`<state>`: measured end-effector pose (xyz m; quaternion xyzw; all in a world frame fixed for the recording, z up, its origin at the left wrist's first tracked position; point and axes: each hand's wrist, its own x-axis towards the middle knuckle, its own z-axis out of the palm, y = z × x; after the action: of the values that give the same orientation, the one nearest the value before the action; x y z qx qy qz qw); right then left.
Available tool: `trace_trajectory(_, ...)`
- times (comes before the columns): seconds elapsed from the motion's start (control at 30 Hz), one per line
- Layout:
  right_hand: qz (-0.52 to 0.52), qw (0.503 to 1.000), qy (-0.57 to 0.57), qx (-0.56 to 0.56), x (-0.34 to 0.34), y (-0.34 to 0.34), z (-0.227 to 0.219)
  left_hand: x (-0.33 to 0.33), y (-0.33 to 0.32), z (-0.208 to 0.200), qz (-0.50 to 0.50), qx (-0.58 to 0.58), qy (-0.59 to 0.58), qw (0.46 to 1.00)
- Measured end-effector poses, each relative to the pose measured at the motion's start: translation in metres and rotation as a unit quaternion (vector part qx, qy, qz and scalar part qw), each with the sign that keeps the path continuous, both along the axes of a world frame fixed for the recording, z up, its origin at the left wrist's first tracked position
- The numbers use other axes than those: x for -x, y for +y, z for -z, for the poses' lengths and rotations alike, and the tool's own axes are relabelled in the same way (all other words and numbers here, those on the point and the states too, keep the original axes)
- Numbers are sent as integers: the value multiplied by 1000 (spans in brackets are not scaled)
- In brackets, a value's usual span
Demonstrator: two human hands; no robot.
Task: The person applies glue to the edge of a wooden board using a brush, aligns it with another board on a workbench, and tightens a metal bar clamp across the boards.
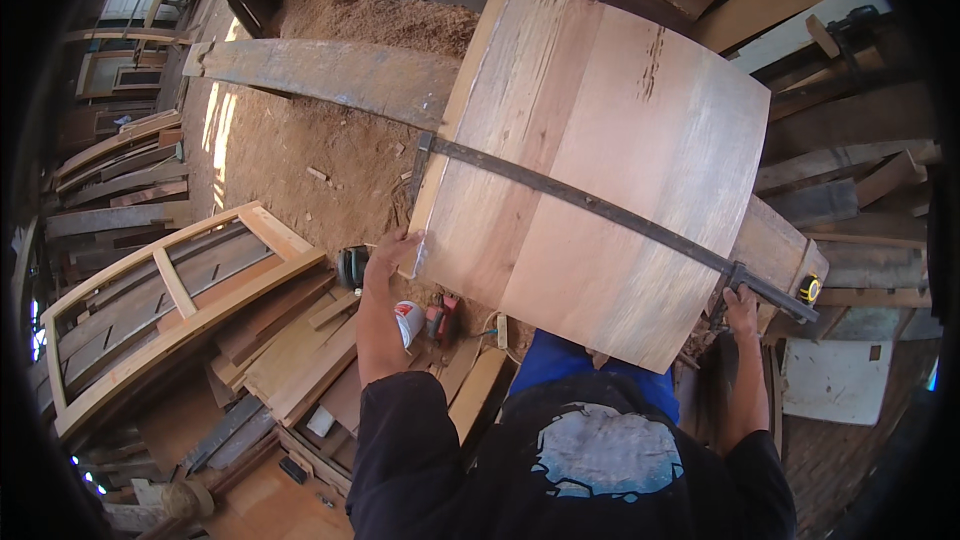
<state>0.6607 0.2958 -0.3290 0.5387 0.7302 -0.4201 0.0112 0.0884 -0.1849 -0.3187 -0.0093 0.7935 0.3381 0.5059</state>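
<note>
A wide wooden panel of joined boards [610, 170] lies in front of me on a plank support [330, 70]. A narrow strip [470, 70] runs along its left edge, with a whitish line, like glue, in the seam. Across the panel stretches a dark metal bar clamp [580, 198], one jaw at the left strip, the other end past the right edge. My left hand [398, 248] is closed on the strip's near left corner. My right hand [740, 310] is closed round the clamp's right end, below the bar; the part in its fingers is mostly hidden.
A yellow-black tape measure [809, 288] rests on the support at right. At lower left, a wooden frame [180, 280] leans over stacked boards [300, 360]. A white container [408, 322] and a red tool [440, 320] sit near my left forearm. Sawdust [370, 5] is heaped beyond.
</note>
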Motion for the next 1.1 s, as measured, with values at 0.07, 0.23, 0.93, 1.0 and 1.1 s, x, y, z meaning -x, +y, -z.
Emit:
trace_trajectory(0.07, 3, 999, -44, -29, 0, 2, 2, 5, 4, 3, 26, -5, 5, 1000)
trace_trajectory(0.23, 12, 988, -89, -123, 10, -22, -2, 13, -11, 17, -26, -121, -109, 986)
trace_trajectory(0.93, 102, 982, -145, -68, -9, -44, -12, -9, 21, -7, -27, -46, -7, 999)
trace_trajectory(1.0, 106, 977, -133, -132, -21, -32, 2, -4, 0, 20, -93, -54, 32, 994)
trace_trajectory(1.1, 110, 950, -135, -260, -51, -7, 20, 8, -8, 45, -214, -78, 83, 970)
